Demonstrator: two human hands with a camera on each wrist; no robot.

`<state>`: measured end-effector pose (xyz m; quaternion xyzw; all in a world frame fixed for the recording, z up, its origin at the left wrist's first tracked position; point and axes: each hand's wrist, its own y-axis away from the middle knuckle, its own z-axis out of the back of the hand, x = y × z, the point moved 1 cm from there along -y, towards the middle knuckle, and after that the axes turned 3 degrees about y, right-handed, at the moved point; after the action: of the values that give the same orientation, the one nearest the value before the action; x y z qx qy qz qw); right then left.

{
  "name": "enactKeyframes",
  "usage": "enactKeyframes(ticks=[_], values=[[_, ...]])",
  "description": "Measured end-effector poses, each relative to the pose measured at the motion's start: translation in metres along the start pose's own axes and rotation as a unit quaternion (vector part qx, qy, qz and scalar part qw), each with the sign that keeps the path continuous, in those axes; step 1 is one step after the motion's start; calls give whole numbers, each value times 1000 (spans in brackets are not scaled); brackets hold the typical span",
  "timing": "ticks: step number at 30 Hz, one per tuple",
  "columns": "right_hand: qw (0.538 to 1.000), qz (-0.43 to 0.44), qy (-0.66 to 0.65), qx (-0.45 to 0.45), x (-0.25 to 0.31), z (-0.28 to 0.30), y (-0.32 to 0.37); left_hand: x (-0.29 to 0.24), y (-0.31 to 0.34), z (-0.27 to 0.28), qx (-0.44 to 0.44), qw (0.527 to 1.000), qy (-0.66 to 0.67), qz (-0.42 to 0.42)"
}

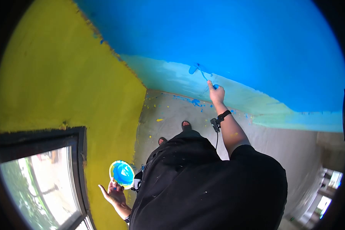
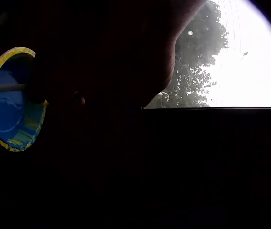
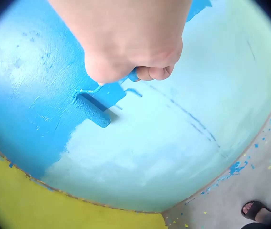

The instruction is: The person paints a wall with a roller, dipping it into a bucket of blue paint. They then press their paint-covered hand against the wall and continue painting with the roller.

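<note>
My right hand grips the handle of a small paint roller, its thumb along the handle. The blue roller sleeve lies against the wall, at the border between fresh blue paint and the pale green part below. At the lower left, my left hand holds a paint bucket by its near rim, fingers curled at the edge and thumb spread away. Blue paint shows inside, and the rim is smeared yellow and blue. In the left wrist view the hand is mostly dark, overlapping the bucket.
A yellow-green wall meets the blue wall at a corner on the left. Below it is a dark-framed window. The grey floor carries blue and yellow paint spots near my sandalled feet.
</note>
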<state>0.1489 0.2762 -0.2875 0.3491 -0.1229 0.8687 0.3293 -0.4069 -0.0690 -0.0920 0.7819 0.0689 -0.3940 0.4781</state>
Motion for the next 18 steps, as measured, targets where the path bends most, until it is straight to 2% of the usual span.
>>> enactKeyframes(ticks=[2,5,8,9,13,15,16,18], values=[[999,16,24,-20,-38,42,-18,1,15,-33,29,999,-36,-4],[998,-2,9,-61,-75,75,-14,-7,-7,-53,59,996,-73,7],[994,-48,8,-101,-119,117,-21,-7,-7,-80,79,992,-97,9],[993,-65,-4,-100,-156,160,-45,13,39,-114,86,990,-114,-1],[986,-72,14,-147,-166,175,-31,4,11,-124,120,985,-125,18],[986,-83,-22,-145,-173,178,-31,7,12,-132,135,981,-135,26],[985,-95,-31,-143,-195,205,-51,29,54,-158,138,979,-148,24],[991,-62,-71,-96,-176,182,-48,28,47,-160,155,975,-153,41]])
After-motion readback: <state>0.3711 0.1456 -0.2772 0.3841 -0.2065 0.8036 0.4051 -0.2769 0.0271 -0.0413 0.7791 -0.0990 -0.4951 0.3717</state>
